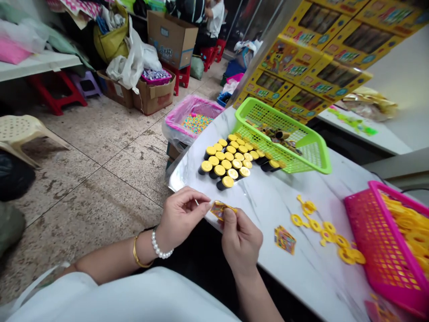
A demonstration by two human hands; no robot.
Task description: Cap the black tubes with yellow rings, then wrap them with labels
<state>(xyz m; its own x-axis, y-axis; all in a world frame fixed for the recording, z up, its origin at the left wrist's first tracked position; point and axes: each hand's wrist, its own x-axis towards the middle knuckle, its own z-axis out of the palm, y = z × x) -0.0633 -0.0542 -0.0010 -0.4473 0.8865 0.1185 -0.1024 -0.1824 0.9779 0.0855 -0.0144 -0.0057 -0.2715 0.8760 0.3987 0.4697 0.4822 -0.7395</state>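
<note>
A small yellow printed label point(217, 210) is held up just above the table's near edge. My right hand point(241, 239) pinches its right side between thumb and forefinger. My left hand point(183, 215) is closed in a pinch at the label's left corner; its fingertips meet there. Beyond my hands stand rows of black tubes with yellow caps point(228, 163), upright and close together. To the right of my right hand lies a small stack of printed labels point(284, 240). Several yellow ring-shaped plastic pieces point(326, 235) are scattered farther right.
A green basket point(288, 156) with dark and gold pieces stands behind the tubes. A pink basket point(378, 237) of yellow rings is at the right. Yellow boxes point(295, 58) are stacked behind. A plastic-lined bin point(177, 118) of colourful beads sits beside the white table point(254, 210).
</note>
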